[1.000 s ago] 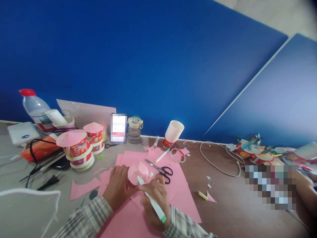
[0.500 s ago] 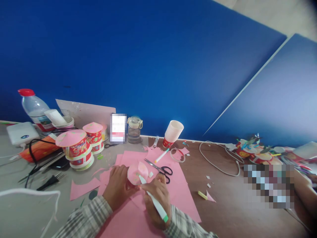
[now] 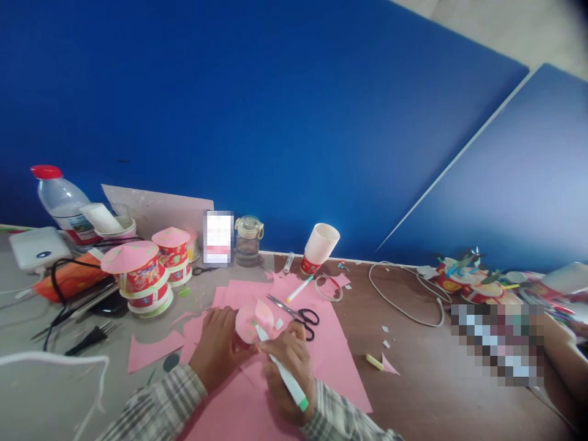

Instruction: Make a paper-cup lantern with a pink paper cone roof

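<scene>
My left hand (image 3: 219, 344) is wrapped round a small cup topped with a pink paper cone (image 3: 254, 321), holding it on the pink paper sheets (image 3: 331, 355). My right hand (image 3: 288, 362) grips a white marker with a green end (image 3: 281, 369), its tip touching the cone's surface. Black-handled scissors (image 3: 298, 313) lie just beyond my right hand. Both sleeves are plaid.
Finished red cups with pink cone lids (image 3: 140, 275) stand at the left, near a water bottle (image 3: 62, 202), black cables (image 3: 78, 318) and a white box (image 3: 39, 248). A stack of paper cups (image 3: 319, 248), a glass jar (image 3: 248, 239), a white cord (image 3: 407, 300) and craft clutter (image 3: 473, 282) sit further back and right.
The marker tip has shifted slightly on the cone; both hands stay in place. The view has drifted a little.
</scene>
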Available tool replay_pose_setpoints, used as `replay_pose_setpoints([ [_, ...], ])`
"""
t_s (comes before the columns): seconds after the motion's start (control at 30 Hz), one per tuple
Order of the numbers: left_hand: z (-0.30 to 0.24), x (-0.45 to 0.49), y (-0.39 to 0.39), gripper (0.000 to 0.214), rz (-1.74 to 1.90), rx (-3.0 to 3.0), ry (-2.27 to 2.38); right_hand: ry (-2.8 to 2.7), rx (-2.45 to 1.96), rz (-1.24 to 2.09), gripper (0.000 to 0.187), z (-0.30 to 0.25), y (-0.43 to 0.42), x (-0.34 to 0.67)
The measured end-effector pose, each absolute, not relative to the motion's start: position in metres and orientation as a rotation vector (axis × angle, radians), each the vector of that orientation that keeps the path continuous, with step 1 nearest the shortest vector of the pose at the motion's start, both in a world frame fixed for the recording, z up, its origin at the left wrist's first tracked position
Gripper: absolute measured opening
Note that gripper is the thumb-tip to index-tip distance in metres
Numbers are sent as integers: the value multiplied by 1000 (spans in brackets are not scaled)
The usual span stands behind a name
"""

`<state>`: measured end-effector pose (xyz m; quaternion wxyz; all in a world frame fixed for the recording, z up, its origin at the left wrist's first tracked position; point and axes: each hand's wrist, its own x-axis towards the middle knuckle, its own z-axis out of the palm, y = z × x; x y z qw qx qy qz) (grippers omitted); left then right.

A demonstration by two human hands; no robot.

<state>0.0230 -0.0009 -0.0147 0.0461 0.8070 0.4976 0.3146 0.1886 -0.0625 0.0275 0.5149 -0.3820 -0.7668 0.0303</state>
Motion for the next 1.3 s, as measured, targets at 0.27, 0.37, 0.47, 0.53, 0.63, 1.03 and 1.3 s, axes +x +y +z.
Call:
replay_pose_setpoints([
  [0.27,-13,24,-1,29,977,2472,1516,-1848,-913,92,20,26,-64,189],
  [0.37,-12,24,-2,28,977,2466,1512,-1833,-901,90,20,26,-63,189],
  [0.47,-12,24,-2,27,971,2455,1513,-1838,-907,90,19,24,-63,189],
  [0.53,-12,24,-2,27,974,2451,1516,-1855,-914,99,18,22,-63,188],
  [0.63,-11,24,-3,26,981,2449,1518,-1861,-914,99,19,22,-62,188],
  [1.03,-11,24,-3,29,965,2444,1521,-1848,-910,94,20,25,-63,188],
  [1.3,-12,24,-3,37,971,2440,1521,-1835,-918,102,20,26,-63,188],
])
